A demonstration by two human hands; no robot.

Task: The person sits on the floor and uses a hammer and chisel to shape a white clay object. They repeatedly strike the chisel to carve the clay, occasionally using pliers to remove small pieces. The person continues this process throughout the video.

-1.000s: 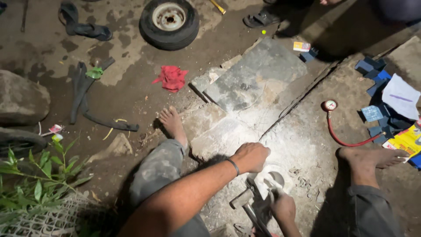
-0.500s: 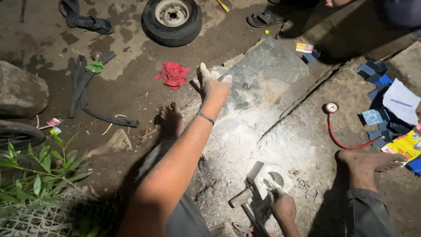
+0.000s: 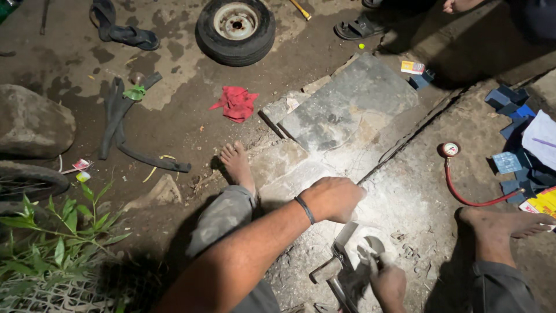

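Left hand (image 3: 333, 199) rests curled on the concrete slab (image 3: 405, 197); right hand (image 3: 387, 281) pinches a stiff, heavy-looking metal tool (image 3: 339, 272), best gripped mid-handle.

The left hand (image 3: 335, 199) is back near the body now. Half a second ago it was stretched far out, open, over the edge of the grey slab (image 3: 347, 104) near the red rag (image 3: 236, 103). Now it is curled with the knuckles up, just above the metal tool (image 3: 339, 269) and the white dusty spot (image 3: 365, 243), much as it was a second ago. The arm no longer covers the left foot (image 3: 237, 165), so the toes show again. The view has tipped a little, too.
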